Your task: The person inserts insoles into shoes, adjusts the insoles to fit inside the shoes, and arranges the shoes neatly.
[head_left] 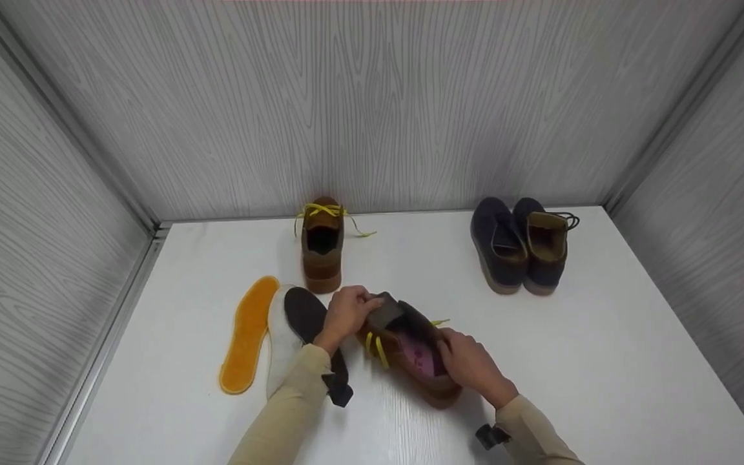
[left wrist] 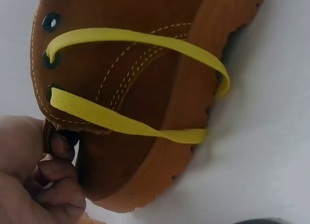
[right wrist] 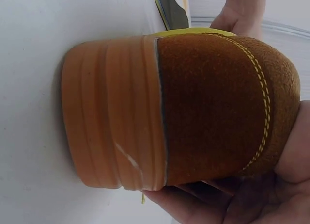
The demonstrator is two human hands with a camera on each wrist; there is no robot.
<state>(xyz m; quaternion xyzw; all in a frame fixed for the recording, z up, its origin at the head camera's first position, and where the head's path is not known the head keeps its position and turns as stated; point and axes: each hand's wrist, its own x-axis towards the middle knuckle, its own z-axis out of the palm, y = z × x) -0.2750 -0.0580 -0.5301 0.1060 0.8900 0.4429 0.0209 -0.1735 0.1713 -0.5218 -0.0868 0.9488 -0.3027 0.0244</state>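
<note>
Fingers (left wrist: 60, 170) (L+R) on brn shoe (left wrist: 150, 83), pink insole (head_left: 418, 358) head-cam only

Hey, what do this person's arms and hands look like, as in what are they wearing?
Long beige fabric sleeves reach close to the wrists. A small, black, blocky device sits at each cuff. The left hand and right hand wear no gloves.

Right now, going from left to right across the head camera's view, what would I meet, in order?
Orange insole → far brown shoe → nearer brown shoe → pair of dark shoes.
</note>
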